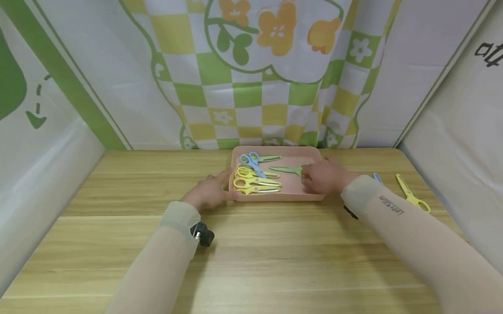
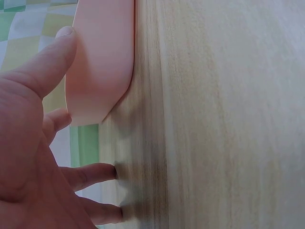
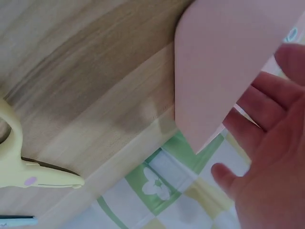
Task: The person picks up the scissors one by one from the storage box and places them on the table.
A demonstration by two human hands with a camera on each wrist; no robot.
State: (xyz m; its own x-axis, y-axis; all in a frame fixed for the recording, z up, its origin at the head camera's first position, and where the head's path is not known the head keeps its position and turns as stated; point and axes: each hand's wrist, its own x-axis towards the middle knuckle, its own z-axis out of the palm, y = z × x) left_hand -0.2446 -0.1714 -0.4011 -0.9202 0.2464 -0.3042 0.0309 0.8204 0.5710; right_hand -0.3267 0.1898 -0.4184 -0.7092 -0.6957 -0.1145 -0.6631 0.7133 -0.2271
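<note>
Green scissors (image 1: 286,169) lie inside the pink tray (image 1: 278,198), right of the yellow scissors (image 1: 256,180), their handles covered by the right hand (image 1: 324,176); cannot tell whether its fingers pinch them. Left hand (image 1: 211,191), fingers spread wide, touches the tray's left end. Possible fault: if that touch is light, a knock could skid the tray and jumble its contents.

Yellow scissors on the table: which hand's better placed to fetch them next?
Right, I'd say. The right hand is at the right part of the tray, nearer those yellow scissors; the left hand touches its left end and would need to reach across. Caveat: right is at green scissors, grip unclear.
</note>
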